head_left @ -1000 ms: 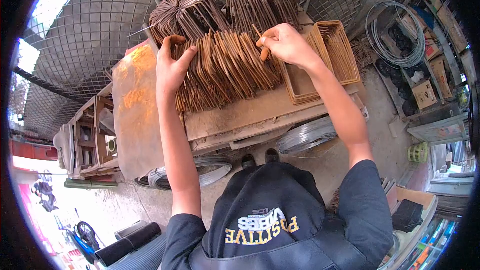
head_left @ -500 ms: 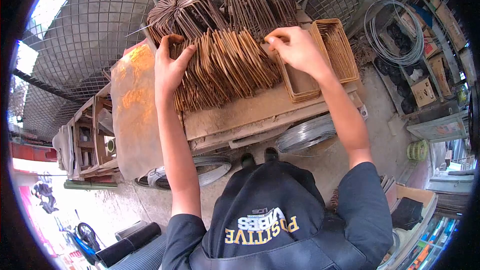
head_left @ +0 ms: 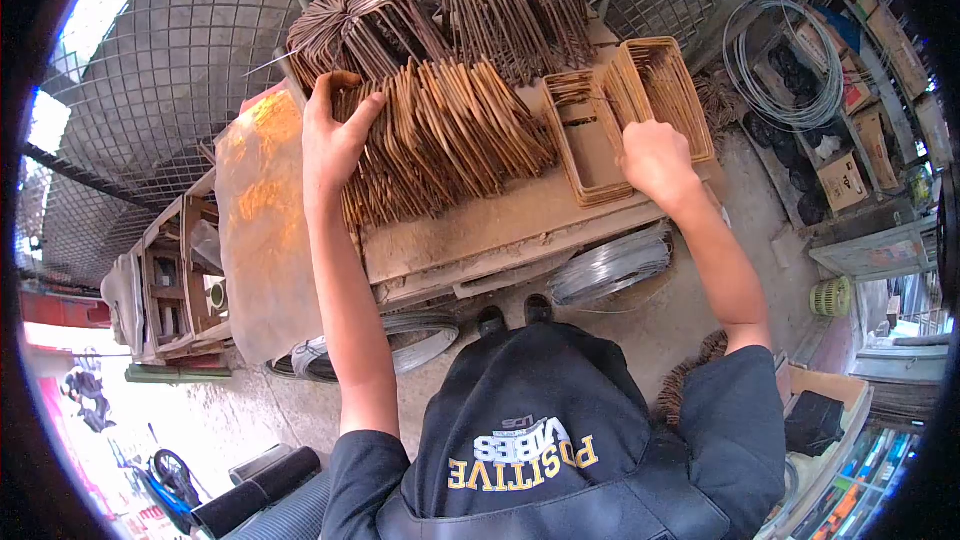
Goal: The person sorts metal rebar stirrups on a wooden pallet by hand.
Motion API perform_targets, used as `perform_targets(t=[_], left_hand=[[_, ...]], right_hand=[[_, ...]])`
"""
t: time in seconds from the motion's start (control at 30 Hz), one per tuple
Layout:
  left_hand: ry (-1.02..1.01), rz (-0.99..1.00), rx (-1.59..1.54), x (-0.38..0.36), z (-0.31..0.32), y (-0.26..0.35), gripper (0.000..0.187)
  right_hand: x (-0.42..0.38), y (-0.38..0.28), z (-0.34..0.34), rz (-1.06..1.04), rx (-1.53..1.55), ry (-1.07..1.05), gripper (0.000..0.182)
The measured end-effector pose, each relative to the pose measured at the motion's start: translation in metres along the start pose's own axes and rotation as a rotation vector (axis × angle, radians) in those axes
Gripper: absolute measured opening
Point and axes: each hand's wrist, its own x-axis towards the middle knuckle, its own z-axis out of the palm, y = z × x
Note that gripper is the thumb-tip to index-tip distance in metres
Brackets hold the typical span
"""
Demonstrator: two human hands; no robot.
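A row of rusty bent-rod stirrups (head_left: 450, 130) leans on edge across the bench. At its left end is my left hand (head_left: 335, 135), its thumb and fingers curled round the upper corners of the end rods. To the right lie two piles of rectangular rod stirrups, the nearer stirrup pile (head_left: 598, 190) flat and the farther stirrup pile (head_left: 672, 80) just beyond it. My right hand (head_left: 657, 160) is closed at the edge where these piles meet. Its fingertips are hidden, so what they grip cannot be seen.
Two rounded bundles, a left rod bundle (head_left: 365, 25) and a right rod bundle (head_left: 515, 10), stand behind the row against wire mesh (head_left: 190, 50). Wire coils (head_left: 612, 270) lie below the wooden bench (head_left: 430, 245). More coiled wire (head_left: 785, 65) hangs at the right.
My right hand has moved right and toward me, from the right end of the leaning row to the rectangular stirrups. My left hand has kept its place on the row.
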Motion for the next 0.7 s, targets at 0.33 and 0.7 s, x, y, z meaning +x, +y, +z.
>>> perform_targets(t=[0.33, 0.7], left_hand=[[0.012, -0.005, 0.027, 0.0, 0.001, -0.001, 0.044], [0.012, -0.031, 0.064, 0.001, -0.001, -0.003, 0.045]], right_hand=[[-0.006, 0.006, 0.011, -0.009, 0.037, 0.043, 0.012], [-0.006, 0.02, -0.003, 0.03, 0.257, 0.269, 0.028]])
